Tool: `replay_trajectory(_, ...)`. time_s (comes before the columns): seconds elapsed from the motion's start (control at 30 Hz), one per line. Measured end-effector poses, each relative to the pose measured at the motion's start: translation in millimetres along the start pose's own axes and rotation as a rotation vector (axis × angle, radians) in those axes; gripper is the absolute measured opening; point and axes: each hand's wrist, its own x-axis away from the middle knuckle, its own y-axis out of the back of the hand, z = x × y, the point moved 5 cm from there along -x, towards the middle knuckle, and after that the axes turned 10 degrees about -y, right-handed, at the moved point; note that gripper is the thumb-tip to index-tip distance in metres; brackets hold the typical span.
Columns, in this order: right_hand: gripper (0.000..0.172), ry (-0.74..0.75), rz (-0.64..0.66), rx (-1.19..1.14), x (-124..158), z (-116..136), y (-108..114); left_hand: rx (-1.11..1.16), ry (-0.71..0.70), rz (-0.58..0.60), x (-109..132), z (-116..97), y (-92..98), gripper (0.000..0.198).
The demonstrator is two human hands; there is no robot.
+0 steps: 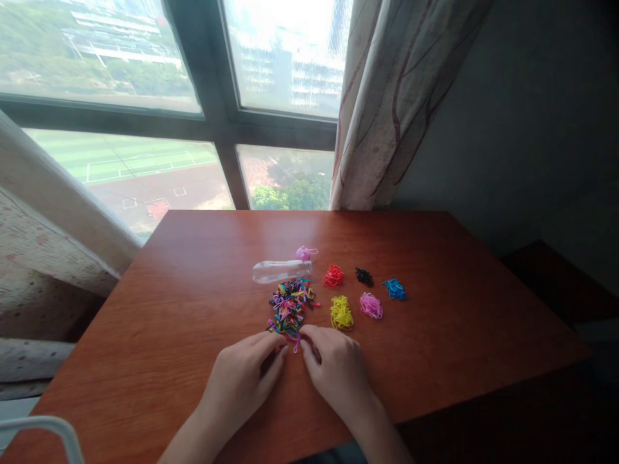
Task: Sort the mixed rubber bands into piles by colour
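Note:
A heap of mixed coloured rubber bands (290, 307) lies on the wooden table (193, 303). My left hand (244, 377) and my right hand (334, 370) rest side by side at its near edge, fingers curled and fingertips pinching at a pink band (296, 343) sticking out of the heap. To the right sit sorted small piles: red (333, 276), black (364, 277), blue (395, 289), yellow (341, 312) and pink (371, 305). Behind the heap a clear plastic bottle (281, 270) lies on its side, with a pink cap (304, 253) beside it.
A window (193, 96) stands behind the table, with a patterned curtain (387, 103) at the back right. A white curved bar (48, 428) shows at the bottom left. A dark wall is on the right.

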Motion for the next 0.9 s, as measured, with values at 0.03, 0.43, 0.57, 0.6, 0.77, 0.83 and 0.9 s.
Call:
replay_trajectory(0.03, 0.018, 0.000, 0.002, 0.003, -0.5, 0.3, -0.6, -0.001, 0.004, 0.002, -0.5, -0.2, -0.1, 0.019)
replay_trajectory(0.43, 0.013, 0.022, -0.009, 0.023, 7.7, -0.1, 2.5, -0.034, -0.001, 0.008, -4.0, -3.1, 2.1, 0.018)
replay_trajectory(0.57, 0.015, 0.015, -0.027, -0.084, 15.1, -6.1, 9.7, -0.045, 0.000, 0.008, -3.3, -3.0, 2.7, 0.019)
replay_trajectory(0.6, 0.015, 0.004, -0.042, -0.121, 17.1, -10.6, 13.2, -0.046, -0.004, 0.007, -3.1, -3.1, 2.7, 0.019)
replay_trajectory(0.77, 0.019, -0.117, -0.203, -0.178, 21.4, -54.5, 44.0, -0.059, -0.017, 0.023, -2.6, -2.4, 1.1, 0.021)
replay_trajectory(0.83, 0.022, -0.166, -0.277, -0.125, 19.8, -75.8, 59.4, -0.059, -0.021, 0.024, -2.6, -2.0, 0.6, 0.020)
replay_trajectory(0.9, 0.023, -0.189, -0.348, -0.071, 18.0, -92.9, 73.6, -0.061, -0.026, 0.023, -2.7, -1.6, 0.4, 0.020)
